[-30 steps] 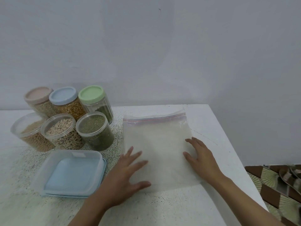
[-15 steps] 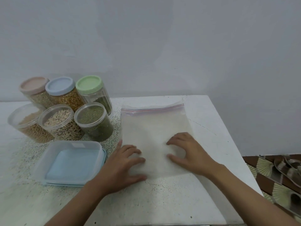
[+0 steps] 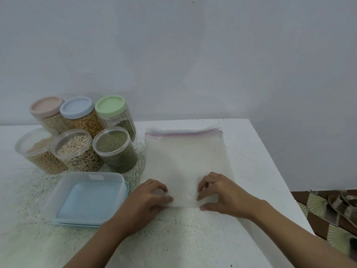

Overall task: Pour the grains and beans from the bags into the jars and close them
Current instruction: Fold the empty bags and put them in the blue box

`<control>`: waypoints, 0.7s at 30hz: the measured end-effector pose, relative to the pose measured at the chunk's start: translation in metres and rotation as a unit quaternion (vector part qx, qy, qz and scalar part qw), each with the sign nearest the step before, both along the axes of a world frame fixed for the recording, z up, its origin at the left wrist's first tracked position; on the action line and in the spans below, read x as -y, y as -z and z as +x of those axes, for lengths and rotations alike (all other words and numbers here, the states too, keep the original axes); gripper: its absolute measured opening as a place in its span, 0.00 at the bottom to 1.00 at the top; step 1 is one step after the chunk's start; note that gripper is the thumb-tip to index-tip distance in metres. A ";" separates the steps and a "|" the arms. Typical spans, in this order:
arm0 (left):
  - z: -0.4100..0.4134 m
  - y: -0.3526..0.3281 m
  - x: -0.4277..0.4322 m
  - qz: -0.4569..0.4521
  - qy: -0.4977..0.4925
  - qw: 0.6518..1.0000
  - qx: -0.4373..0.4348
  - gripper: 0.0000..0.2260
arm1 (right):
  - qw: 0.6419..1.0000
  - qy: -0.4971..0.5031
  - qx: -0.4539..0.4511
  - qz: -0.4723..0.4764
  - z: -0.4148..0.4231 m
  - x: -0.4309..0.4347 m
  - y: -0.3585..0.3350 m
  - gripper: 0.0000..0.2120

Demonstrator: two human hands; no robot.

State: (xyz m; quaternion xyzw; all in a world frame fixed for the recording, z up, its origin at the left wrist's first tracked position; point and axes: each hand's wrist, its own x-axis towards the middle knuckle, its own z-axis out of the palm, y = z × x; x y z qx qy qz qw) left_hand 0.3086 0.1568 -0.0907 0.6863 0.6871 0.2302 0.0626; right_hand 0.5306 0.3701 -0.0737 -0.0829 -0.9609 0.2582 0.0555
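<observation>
Left hand (image 3: pixel 152 198) and right hand (image 3: pixel 222 194), equally near, both pinch the near edge of the flat bag (image 3: pixel 185 157), which stretches away across the table (image 3: pixel 251 149), zip end farthest.

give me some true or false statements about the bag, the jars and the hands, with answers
1. Both the left hand and the right hand grip the near edge of the zip bag. True.
2. The zip bag stands upright, bulging with beans. False: it lies flat on the table and looks thin.
3. The three back jars have a pink lid, a blue lid and a green lid. True.
4. The green lid is the leftmost of the back row. False: it is the rightmost, nearest the bag.
5. The square container sits to the right of the bag. False: it sits to the left, in front of the jars.
</observation>
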 end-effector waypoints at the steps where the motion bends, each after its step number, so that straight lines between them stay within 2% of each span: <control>1: -0.002 0.000 0.000 -0.009 -0.001 1.000 0.012 0.13 | 1.000 0.009 -0.002 -0.016 0.001 0.000 0.000 0.14; 4: 0.001 -0.007 -0.001 -0.041 -0.046 0.995 0.074 0.27 | 0.994 0.074 -0.039 -0.070 0.002 0.001 -0.002 0.18; 7: 0.005 -0.018 -0.015 -0.018 -0.167 0.982 0.090 0.30 | 0.966 0.216 -0.137 -0.036 -0.003 -0.006 -0.001 0.13; 8: 0.006 -0.023 -0.024 -0.035 -0.217 0.970 0.103 0.30 | 0.952 0.270 -0.145 -0.022 -0.007 -0.010 0.000 0.13; 11: 0.001 -0.036 -0.053 -0.130 -0.320 0.927 0.148 0.31 | 0.921 0.380 -0.060 -0.060 -0.020 -0.026 0.000 0.22; 14: -0.012 -0.034 -0.075 -0.168 -0.339 0.914 0.143 0.30 | 0.909 0.399 -0.008 -0.121 -0.031 -0.042 0.002 0.29; 21: -0.022 -0.018 -0.085 -0.172 -0.320 0.925 0.113 0.24 | 0.908 0.396 -0.040 -0.131 -0.029 -0.056 0.010 0.27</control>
